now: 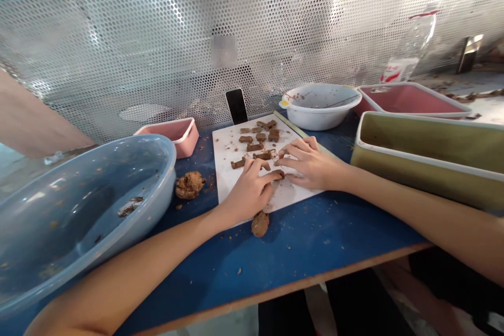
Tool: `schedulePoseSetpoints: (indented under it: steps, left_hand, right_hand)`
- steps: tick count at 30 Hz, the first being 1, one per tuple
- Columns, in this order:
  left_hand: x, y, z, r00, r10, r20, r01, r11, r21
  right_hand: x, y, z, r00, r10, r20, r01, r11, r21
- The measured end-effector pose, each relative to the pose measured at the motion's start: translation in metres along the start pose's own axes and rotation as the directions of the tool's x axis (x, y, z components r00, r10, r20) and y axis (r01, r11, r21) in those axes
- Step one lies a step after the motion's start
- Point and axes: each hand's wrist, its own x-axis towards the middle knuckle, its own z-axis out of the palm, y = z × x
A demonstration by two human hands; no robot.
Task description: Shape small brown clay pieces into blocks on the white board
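Several small brown clay pieces (254, 147) lie in loose rows on a white board (228, 189). My left hand (252, 191) rests at the board's front, its fingers curled and the index finger pressed on a small clay piece (280, 174). From the right, my right hand (309, 165) reaches over the board with fingers spread and bent, its lowest fingertips close by that same piece. Whether they touch it I cannot tell. One clay lump (260, 224) sits at the board's front edge, just below my left hand. A larger, rough clay lump (189, 185) is left of the board.
On the blue table (299, 241), a large blue basin (165, 168) stands left, beside a pink box (187, 142). A phone (237, 106) leans behind the board. To the right are a white basin (321, 115), a red tray (417, 100), a green planter (425, 168) and a bottle (409, 50).
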Motion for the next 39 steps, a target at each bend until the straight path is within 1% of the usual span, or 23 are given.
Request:
schedulePoseSetpoints:
  steps: [4,11,24,32,39]
  left_hand:
    - [0.0014,0.0019,-0.0017,0.999,-0.022,-0.025,0.022,1.000,0.001]
    - [0.0003,0.0001,-0.0002,0.999,-0.035,0.007,0.035,0.999,-0.003]
    - [0.0007,-0.0004,0.0002,0.999,-0.025,0.028,0.026,1.000,-0.005]
    - [0.0014,0.0021,-0.0002,0.998,-0.059,-0.010,0.059,0.998,-0.014]
    - [0.0007,0.0011,-0.0004,0.998,-0.061,0.014,0.061,0.998,-0.013]
  right_hand:
    - [0.0004,0.0015,-0.0040,1.000,0.007,-0.018,-0.007,1.000,0.006]
    - [0.0023,-0.0044,-0.0037,1.000,-0.001,0.022,0.001,1.000,0.009]
    - [0.0030,-0.0067,-0.0016,0.999,-0.003,0.045,0.003,1.000,-0.002]
    - [0.0024,-0.0044,-0.0019,1.000,-0.002,0.008,0.002,1.000,0.021]
    - [0.0026,-0.0044,-0.0016,1.000,-0.010,0.007,0.010,1.000,0.015]
